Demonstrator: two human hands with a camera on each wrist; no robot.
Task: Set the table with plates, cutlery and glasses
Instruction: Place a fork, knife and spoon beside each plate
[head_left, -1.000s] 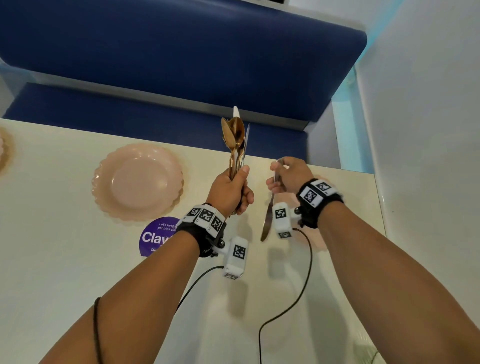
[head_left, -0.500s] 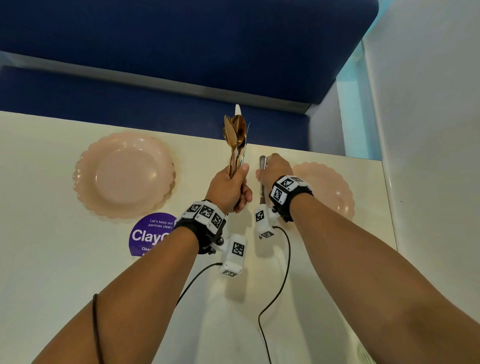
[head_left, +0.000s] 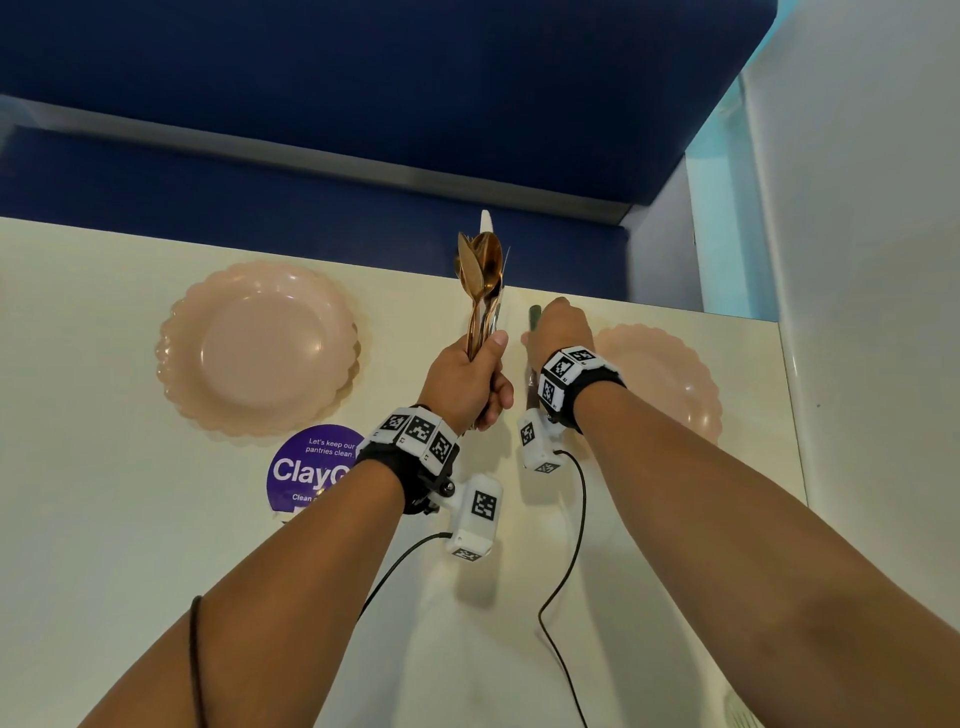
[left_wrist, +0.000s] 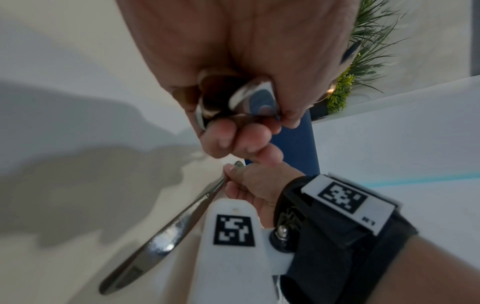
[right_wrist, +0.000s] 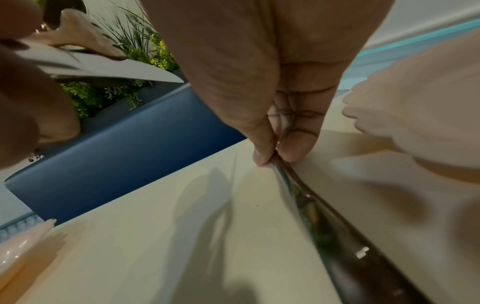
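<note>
My left hand (head_left: 485, 376) grips a bundle of cutlery (head_left: 480, 280), gold spoons and pale knives, upright above the cream table (head_left: 130, 545). The left wrist view shows those fingers (left_wrist: 233, 139) curled round the handle ends. My right hand (head_left: 543, 332) pinches the handle of a steel knife (head_left: 533, 315) between thumb and finger (right_wrist: 298, 144). The knife (left_wrist: 161, 240) lies low along the table, blade toward me, just left of the right pink plate (head_left: 675, 379). A second pink scalloped plate (head_left: 258, 349) sits further left.
A round purple sticker (head_left: 306, 467) lies on the table below the left plate. A blue bench (head_left: 363, 104) runs behind the table's far edge, and a white wall (head_left: 883, 260) closes the right side. Green plants (left_wrist: 363, 51) stand beyond the bench. Wrist-camera cables (head_left: 566, 571) trail over the table.
The knife hung blade-down from my right hand a second ago; it now lies lowered along the table beside the right plate. The left hand has kept its bundle upright.
</note>
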